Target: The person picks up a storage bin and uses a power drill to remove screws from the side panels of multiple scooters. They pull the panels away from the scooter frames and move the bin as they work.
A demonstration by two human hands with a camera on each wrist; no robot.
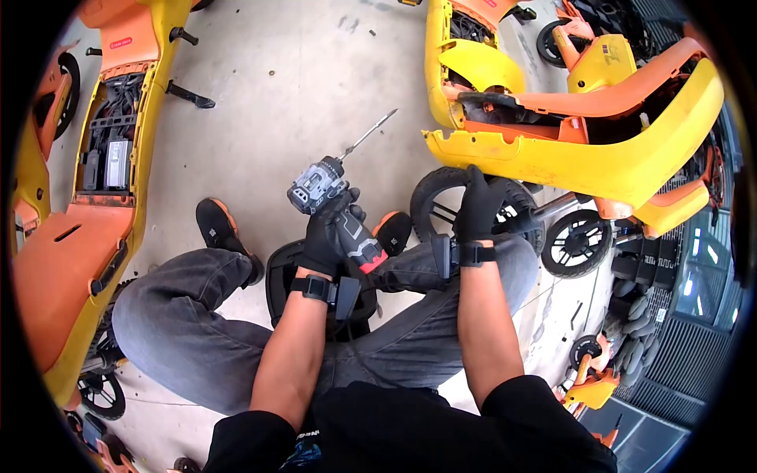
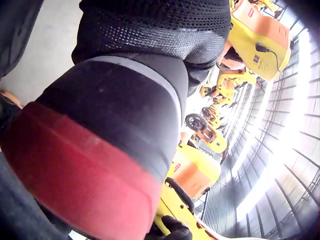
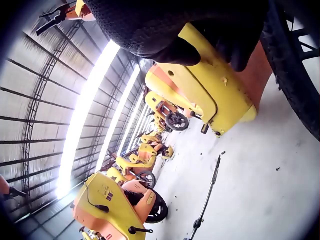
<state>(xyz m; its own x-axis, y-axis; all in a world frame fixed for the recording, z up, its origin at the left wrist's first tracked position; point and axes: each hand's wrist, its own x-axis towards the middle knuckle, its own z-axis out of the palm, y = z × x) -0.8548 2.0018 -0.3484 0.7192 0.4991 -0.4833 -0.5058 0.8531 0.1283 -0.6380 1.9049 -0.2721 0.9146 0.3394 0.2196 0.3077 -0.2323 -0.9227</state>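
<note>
In the head view my black-gloved left hand (image 1: pixel 319 243) grips the handle of a grey cordless driver (image 1: pixel 317 186). Its long bit (image 1: pixel 371 132) points up and to the right, away from my body. The driver's red-and-black base (image 2: pixel 85 170) fills much of the left wrist view. My right hand (image 1: pixel 475 206), also gloved, holds the lower edge of a yellow body panel (image 1: pixel 544 158) on an opened scooter. In the right wrist view its thumb (image 3: pixel 180 52) lies against the yellow panel, while the other fingers are partly hidden. A black wheel (image 1: pixel 436 197) stands right beside that hand.
Another opened scooter (image 1: pixel 102 213), wiring exposed, stands along the left. My shoes (image 1: pixel 217 223) rest on the pale floor (image 1: pixel 260 94), and a black seat or bin (image 1: pixel 282 277) is between my legs. More yellow and orange scooters (image 3: pixel 112 205) line the hall.
</note>
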